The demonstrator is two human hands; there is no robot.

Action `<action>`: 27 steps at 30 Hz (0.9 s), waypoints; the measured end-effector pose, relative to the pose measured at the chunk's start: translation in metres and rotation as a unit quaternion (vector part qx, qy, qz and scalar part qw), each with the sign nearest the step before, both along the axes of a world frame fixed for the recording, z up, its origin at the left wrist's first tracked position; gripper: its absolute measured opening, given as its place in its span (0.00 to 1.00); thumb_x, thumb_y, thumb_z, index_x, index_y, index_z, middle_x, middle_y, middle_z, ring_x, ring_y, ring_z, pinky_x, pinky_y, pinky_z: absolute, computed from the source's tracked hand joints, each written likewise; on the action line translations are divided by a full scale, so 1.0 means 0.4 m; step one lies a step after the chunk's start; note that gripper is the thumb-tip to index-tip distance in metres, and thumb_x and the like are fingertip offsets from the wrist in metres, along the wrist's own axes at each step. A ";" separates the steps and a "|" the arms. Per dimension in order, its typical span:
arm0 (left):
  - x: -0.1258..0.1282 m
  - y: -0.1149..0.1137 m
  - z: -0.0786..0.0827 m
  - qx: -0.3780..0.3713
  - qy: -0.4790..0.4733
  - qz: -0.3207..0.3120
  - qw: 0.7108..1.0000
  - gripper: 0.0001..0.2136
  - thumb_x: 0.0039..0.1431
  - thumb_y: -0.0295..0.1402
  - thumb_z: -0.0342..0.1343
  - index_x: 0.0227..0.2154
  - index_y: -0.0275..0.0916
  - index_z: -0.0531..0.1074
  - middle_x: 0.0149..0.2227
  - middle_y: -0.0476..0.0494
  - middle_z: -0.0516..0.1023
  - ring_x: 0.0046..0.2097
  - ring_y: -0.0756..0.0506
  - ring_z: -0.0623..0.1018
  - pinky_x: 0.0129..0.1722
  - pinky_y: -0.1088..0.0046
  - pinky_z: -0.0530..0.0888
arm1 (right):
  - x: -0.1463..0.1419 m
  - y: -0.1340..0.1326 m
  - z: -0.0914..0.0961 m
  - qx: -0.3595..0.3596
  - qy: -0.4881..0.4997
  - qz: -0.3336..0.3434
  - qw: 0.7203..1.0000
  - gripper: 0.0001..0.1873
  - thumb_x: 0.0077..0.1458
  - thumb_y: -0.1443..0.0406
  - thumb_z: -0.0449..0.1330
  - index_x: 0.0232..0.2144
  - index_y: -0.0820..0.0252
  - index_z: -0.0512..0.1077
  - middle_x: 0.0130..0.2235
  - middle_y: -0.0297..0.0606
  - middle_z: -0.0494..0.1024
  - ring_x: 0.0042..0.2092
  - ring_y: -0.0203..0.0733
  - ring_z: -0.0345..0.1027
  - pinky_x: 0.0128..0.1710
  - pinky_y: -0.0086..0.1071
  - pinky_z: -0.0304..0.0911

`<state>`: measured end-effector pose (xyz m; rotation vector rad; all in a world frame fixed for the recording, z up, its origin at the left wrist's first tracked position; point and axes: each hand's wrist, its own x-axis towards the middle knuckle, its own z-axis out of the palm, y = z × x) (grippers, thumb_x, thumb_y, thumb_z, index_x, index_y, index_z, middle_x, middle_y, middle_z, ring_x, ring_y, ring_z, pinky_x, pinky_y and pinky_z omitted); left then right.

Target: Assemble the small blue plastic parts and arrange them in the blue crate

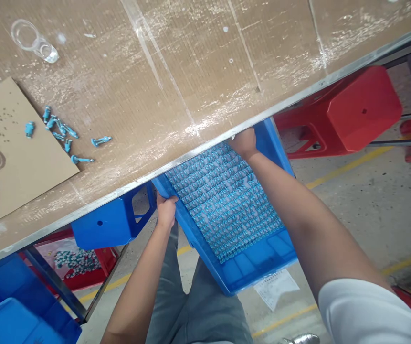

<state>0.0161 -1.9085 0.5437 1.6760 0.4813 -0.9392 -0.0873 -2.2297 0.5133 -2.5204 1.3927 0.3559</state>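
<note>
A blue plastic crate (262, 255) sits tilted partly beneath the table edge, filled with rows of small turquoise pieces (234, 200) on pale sheets. My left hand (166, 210) is closed around the crate's left rim. Inside the crate, close under the table edge, my right hand (244, 142) reaches over the far rows with its fingers curled. The table edge hides part of those fingers, and what they hold cannot be made out. A printed paper label (276, 288) hangs at the crate's near end.
On the table (198, 62) lie loose turquoise figures (60, 126), a cardboard sheet (26, 177) and a clear plastic piece (35, 42). A blue stool (101, 224) and a red stool (364, 112) stand below. More blue bins (15, 322) are at the lower left.
</note>
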 end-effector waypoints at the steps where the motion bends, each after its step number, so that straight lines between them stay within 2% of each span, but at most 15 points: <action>1: 0.001 -0.001 0.002 0.001 0.001 0.001 1.000 0.29 0.35 0.21 0.57 0.46 0.43 0.72 0.37 0.48 0.80 0.41 0.42 0.79 0.48 0.62 0.75 | -0.003 0.007 0.003 -0.008 0.000 0.000 1.000 0.22 0.60 0.56 0.55 0.49 0.64 0.77 0.47 0.54 0.80 0.51 0.58 0.74 0.50 0.41 0.68; 5: 0.002 -0.004 0.007 0.009 0.004 -0.001 1.000 0.28 0.35 0.21 0.57 0.46 0.43 0.73 0.38 0.47 0.80 0.41 0.42 0.79 0.47 0.62 0.75 | -0.006 0.023 0.002 -0.026 0.013 0.008 1.000 0.19 0.57 0.57 0.59 0.45 0.61 0.79 0.44 0.51 0.81 0.47 0.59 0.75 0.48 0.41 0.69; 16: 0.000 0.010 -0.012 0.007 -0.015 -0.028 0.999 0.27 0.37 0.22 0.57 0.46 0.43 0.73 0.39 0.46 0.81 0.42 0.41 0.80 0.46 0.63 0.75 | 0.019 0.031 0.003 -0.023 0.017 0.023 0.999 0.21 0.58 0.59 0.56 0.50 0.61 0.77 0.45 0.50 0.81 0.50 0.58 0.74 0.50 0.41 0.67; 24: 0.000 0.003 -0.006 0.001 -0.007 -0.005 1.000 0.27 0.36 0.21 0.57 0.45 0.43 0.73 0.36 0.48 0.80 0.39 0.43 0.80 0.45 0.64 0.76 | 0.009 0.024 0.000 -0.018 -0.001 0.024 1.000 0.21 0.58 0.57 0.57 0.50 0.60 0.78 0.46 0.49 0.81 0.49 0.58 0.75 0.49 0.40 0.68; 27: 0.000 0.000 -0.001 0.007 -0.005 0.004 1.000 0.28 0.35 0.21 0.58 0.45 0.43 0.73 0.36 0.48 0.80 0.38 0.44 0.79 0.46 0.63 0.76 | -0.004 0.015 0.004 -0.018 -0.002 0.003 1.000 0.22 0.59 0.56 0.55 0.46 0.64 0.79 0.44 0.52 0.81 0.48 0.59 0.75 0.47 0.41 0.69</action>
